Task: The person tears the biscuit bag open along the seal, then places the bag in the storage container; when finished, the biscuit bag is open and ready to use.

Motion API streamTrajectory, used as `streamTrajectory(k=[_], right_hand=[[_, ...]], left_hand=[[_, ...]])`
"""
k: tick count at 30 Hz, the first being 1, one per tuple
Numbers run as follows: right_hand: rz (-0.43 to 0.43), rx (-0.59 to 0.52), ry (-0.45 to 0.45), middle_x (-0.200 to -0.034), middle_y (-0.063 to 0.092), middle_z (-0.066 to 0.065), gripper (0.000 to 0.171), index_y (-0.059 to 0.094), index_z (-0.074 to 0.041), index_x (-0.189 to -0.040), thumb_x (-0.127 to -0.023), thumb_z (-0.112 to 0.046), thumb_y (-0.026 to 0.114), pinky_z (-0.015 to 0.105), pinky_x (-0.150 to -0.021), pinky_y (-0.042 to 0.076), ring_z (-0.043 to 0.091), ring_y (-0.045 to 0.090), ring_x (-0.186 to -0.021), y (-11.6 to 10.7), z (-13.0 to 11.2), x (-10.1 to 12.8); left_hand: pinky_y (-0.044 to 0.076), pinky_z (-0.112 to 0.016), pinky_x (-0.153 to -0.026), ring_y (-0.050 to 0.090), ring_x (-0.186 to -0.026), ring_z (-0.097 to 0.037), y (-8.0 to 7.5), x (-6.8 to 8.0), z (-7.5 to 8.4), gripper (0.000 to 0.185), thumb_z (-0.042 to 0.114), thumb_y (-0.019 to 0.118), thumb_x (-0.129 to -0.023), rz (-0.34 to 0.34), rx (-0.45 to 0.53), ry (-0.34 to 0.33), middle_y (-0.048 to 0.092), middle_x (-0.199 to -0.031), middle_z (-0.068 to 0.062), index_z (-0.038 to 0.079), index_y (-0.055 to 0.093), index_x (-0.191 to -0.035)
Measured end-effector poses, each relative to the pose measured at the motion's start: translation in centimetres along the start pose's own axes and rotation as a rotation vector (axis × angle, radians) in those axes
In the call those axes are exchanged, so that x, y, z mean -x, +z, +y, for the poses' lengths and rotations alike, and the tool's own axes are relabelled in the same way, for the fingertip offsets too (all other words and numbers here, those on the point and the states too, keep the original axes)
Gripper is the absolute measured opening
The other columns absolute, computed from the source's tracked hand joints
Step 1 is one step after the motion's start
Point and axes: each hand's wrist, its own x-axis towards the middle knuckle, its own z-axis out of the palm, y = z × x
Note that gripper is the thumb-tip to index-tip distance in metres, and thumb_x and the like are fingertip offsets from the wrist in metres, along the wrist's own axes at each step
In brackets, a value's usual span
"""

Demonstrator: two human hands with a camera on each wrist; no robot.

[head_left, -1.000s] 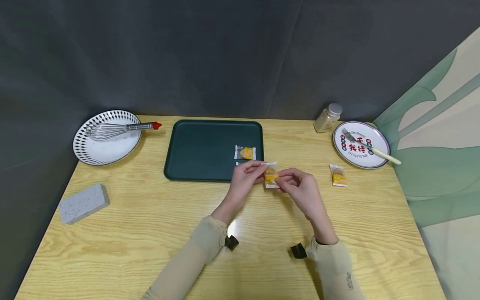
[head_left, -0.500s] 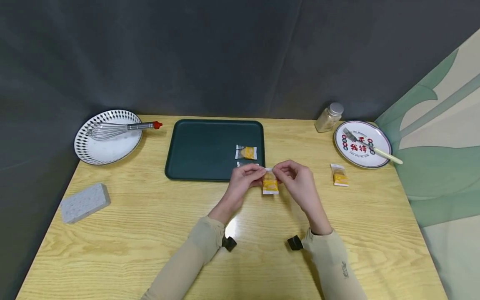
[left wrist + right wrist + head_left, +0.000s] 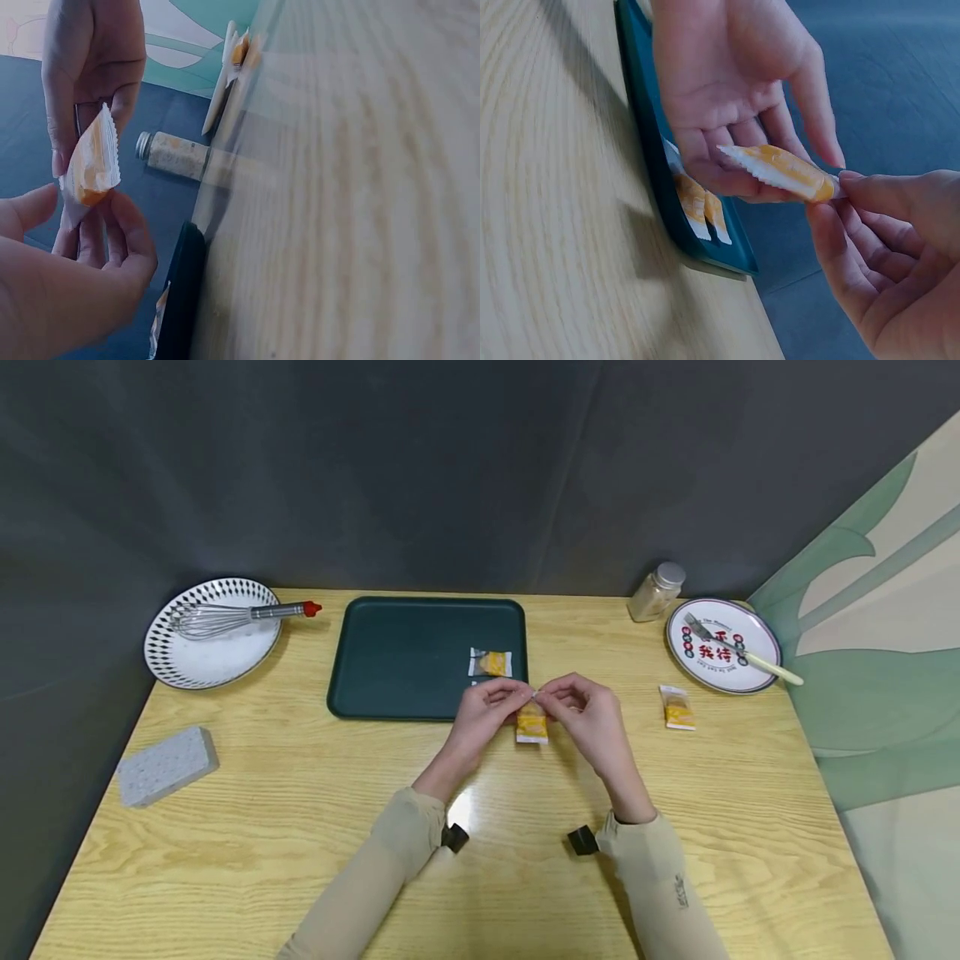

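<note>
A small wrapped snack packet [image 3: 532,728], yellow-orange with white crimped ends, hangs above the table just right of the tray's front corner. My left hand [image 3: 477,720] pinches its far end between thumb and fingers. At that same end my right hand [image 3: 591,724] pinches too, the fingertips of both hands nearly meeting. The right wrist view shows the packet [image 3: 784,169] tilted, its free end pointing toward the left palm. Inside the dark green tray [image 3: 397,660] lies a similar snack packet [image 3: 491,663]; another beside it is mostly hidden by my left hand.
One more snack packet [image 3: 678,707] lies on the table at right, near a plate [image 3: 693,664] bearing a fork [image 3: 772,672]. A lidded jar [image 3: 655,593] stands behind. At left are a whisk [image 3: 281,611] on a patterned plate [image 3: 180,672] and a grey block [image 3: 167,767].
The right hand has shifted from the packet's near side up to its far end, beside the left fingertips. Both hands and the packet have moved slightly left.
</note>
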Motion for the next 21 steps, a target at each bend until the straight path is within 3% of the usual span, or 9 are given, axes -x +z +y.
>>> streamTrajectory(k=[10, 16, 21], right_hand=[[-0.023, -0.031, 0.025, -0.099, 0.074, 0.019, 0.012, 0.073, 0.006, -0.108, -0.102, -0.005, 0.074, 0.029, -0.072, 0.064, 0.015, 0.071, -0.08, 0.42, -0.05, 0.18], [-0.096, 0.006, -0.035, -0.096, 0.073, 0.017, 0.009, 0.072, 0.006, -0.107, -0.102, -0.001, 0.073, 0.038, -0.074, 0.065, 0.023, 0.073, -0.083, 0.58, -0.23, -0.33], [-0.101, 0.116, -0.101, -0.088, 0.069, 0.013, 0.002, 0.07, 0.003, -0.099, -0.101, 0.004, 0.072, 0.022, -0.063, 0.053, 0.026, 0.066, -0.077, 0.93, -0.18, -0.64]], left_hand=[[0.056, -0.021, -0.079, 0.069, -0.09, -0.009, -0.38, 0.18, 0.16, 0.019, 0.003, 0.071, -0.103, -0.024, -0.046, 0.031, 0.077, -0.101, -0.008, -0.013, 0.075, -0.113], [0.055, -0.019, -0.078, 0.069, -0.087, -0.007, -0.62, 0.29, 0.19, 0.017, -0.002, 0.07, -0.102, -0.029, -0.065, 0.11, 0.076, -0.099, -0.011, -0.017, 0.072, -0.109], [0.053, -0.019, -0.078, 0.067, -0.087, -0.006, -0.57, 0.42, 0.21, 0.015, -0.003, 0.069, -0.102, -0.031, -0.061, 0.082, 0.076, -0.1, -0.012, -0.017, 0.072, -0.107]])
